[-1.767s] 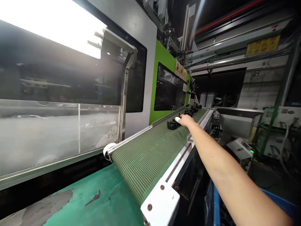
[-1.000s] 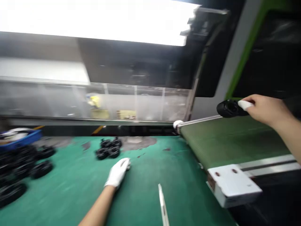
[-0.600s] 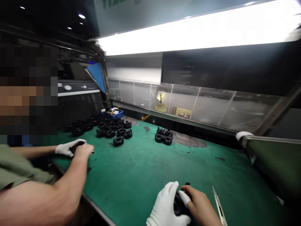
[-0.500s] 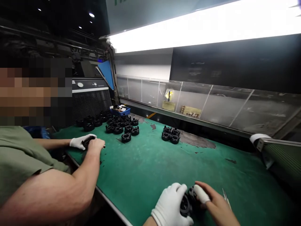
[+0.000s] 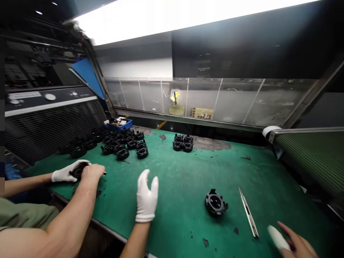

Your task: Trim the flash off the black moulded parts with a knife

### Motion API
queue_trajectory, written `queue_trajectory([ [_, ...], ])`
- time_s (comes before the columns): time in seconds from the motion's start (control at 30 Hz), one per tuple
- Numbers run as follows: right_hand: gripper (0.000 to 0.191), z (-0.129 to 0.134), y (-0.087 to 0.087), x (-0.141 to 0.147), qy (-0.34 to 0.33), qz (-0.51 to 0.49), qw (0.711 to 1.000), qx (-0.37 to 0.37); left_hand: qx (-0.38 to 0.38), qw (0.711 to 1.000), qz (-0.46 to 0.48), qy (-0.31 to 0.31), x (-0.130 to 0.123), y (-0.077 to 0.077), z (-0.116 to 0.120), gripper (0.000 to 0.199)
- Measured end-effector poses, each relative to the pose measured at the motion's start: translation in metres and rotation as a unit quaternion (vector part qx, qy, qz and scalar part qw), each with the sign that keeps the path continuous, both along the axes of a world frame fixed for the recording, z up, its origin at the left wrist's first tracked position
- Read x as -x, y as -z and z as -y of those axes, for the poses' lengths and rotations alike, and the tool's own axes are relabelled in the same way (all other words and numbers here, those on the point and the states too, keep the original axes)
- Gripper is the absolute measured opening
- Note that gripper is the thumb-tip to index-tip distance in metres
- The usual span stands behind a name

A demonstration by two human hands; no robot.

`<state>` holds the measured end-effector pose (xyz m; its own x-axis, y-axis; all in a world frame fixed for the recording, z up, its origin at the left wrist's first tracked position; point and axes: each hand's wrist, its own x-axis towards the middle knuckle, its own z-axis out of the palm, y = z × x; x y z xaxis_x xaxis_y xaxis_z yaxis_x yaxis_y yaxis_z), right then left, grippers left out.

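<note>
Since half a second earlier, both of my hands had come away from the black plastic ring-shaped part with upright clips (image 5: 215, 204), and it sat by itself on the worn green work mat (image 5: 174, 186), near and right of centre. My left hand (image 5: 147, 197), in a white knit glove, was spread to its left, thumb well apart from the fingers, holding nothing. My right hand (image 5: 297, 242), bare but for a white cover on one digit, was at the near right, blurred and cut off; I could not tell whether its tips met.

Just right of the part lay a slender pale-handled knife (image 5: 247, 212), its point facing far. Good handling, I judged, meant taking the part by its solid rim, sparing the thin clips, and keeping bare fingers off the blade.

Counting outward: one part near me, one knife, then four like parts in a tight block (image 5: 183, 143) on the far side. Far left stood a crowd of black parts (image 5: 122, 145), too overlapped to count, before one blue plastic tray (image 5: 118, 124). At left, a co-worker's gloved hand (image 5: 64, 174) and bare hand (image 5: 92, 172) held one dark part (image 5: 78, 170). One green ribbed conveyor belt (image 5: 317, 150) ran at far right.
</note>
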<state>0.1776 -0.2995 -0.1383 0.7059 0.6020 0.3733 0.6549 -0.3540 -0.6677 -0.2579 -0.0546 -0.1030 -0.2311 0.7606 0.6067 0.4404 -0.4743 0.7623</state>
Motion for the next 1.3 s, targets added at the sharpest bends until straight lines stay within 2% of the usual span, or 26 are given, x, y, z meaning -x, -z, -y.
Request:
queue_trajectory([
  [0.07,0.067,-0.009,-0.011,0.025,-0.024,0.072,0.995,0.069,0.014,0.989,-0.052,0.137,-0.038,0.003,0.027,0.045],
  [0.1,0.068,-0.017,-0.017,0.040,-0.028,0.109,0.989,0.099,0.020,0.974,-0.083,0.210,-0.059,0.002,0.039,0.045],
  [0.17,0.060,-0.035,-0.028,0.066,-0.025,0.119,0.986,0.114,0.023,0.934,-0.149,0.324,-0.100,-0.006,0.055,0.064],
  [0.23,0.051,-0.051,-0.037,0.079,-0.017,0.111,0.986,0.126,0.013,0.901,-0.210,0.379,-0.137,-0.018,0.061,0.096],
  [0.27,0.046,-0.056,-0.040,0.082,-0.015,0.103,0.986,0.127,0.004,0.891,-0.234,0.388,-0.153,-0.023,0.061,0.105],
  [0.37,0.036,-0.048,-0.047,0.086,-0.016,0.071,0.991,0.116,-0.008,0.876,-0.265,0.402,-0.184,-0.034,0.058,0.098],
  [0.43,0.032,-0.028,-0.050,0.089,-0.035,0.042,0.993,0.100,-0.001,0.872,-0.272,0.407,-0.183,-0.033,0.060,0.089],
  [0.53,0.029,0.013,-0.051,0.100,-0.104,-0.013,0.990,0.097,0.018,0.856,-0.288,0.429,-0.156,-0.018,0.075,0.089],
  [0.63,0.040,0.047,-0.047,0.113,-0.204,-0.113,0.969,0.083,0.029,0.836,-0.317,0.447,-0.124,0.003,0.099,0.092],
  [0.73,0.045,0.059,-0.039,0.124,-0.280,-0.171,0.942,0.069,0.049,0.848,-0.279,0.448,-0.108,0.017,0.116,0.101],
  [0.83,0.033,0.059,-0.032,0.131,-0.285,-0.134,0.945,0.092,0.056,0.854,-0.251,0.452,-0.108,0.022,0.120,0.108],
  [0.93,0.029,0.062,-0.032,0.132,-0.282,-0.073,0.950,0.113,0.035,0.852,-0.254,0.456,-0.110,0.022,0.118,0.104],
  [1.1,0.044,0.073,-0.047,0.128,-0.289,0.057,0.941,0.166,0.011,0.850,-0.256,0.460,-0.110,0.021,0.117,0.097],
  [1.3,0.042,0.077,-0.061,0.128,-0.275,0.144,0.925,0.218,-0.004,0.853,-0.259,0.453,-0.113,0.023,0.116,0.092],
])
